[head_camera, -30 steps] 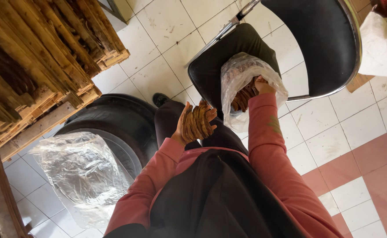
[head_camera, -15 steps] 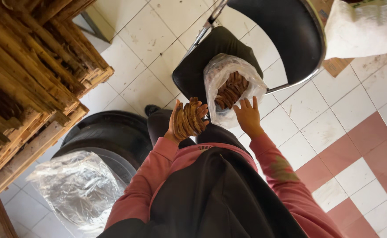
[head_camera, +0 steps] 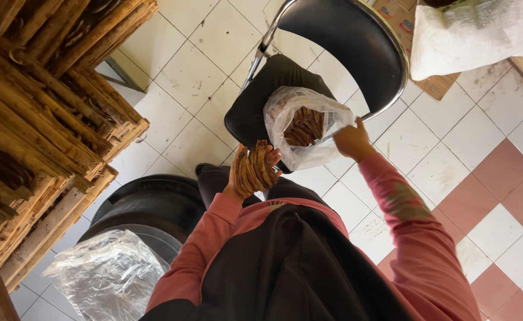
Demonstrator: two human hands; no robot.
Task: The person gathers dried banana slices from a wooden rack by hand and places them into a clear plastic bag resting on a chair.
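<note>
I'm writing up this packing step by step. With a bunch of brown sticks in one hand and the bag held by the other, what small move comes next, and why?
Probably carry the left hand with its brown sticks over to the clear bag: the right hand holds its rim open, and similar sticks already lie inside.

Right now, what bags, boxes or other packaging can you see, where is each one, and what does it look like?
Clear plastic bag: on the black chair seat, open, holding brown sticks, right hand at its rim.
White sack: top right, bulging, lying on the box.
Cardboard box: under the sack, brown, flat, printed.
Crinkled clear bag: bottom left, lining a black bin.
</note>
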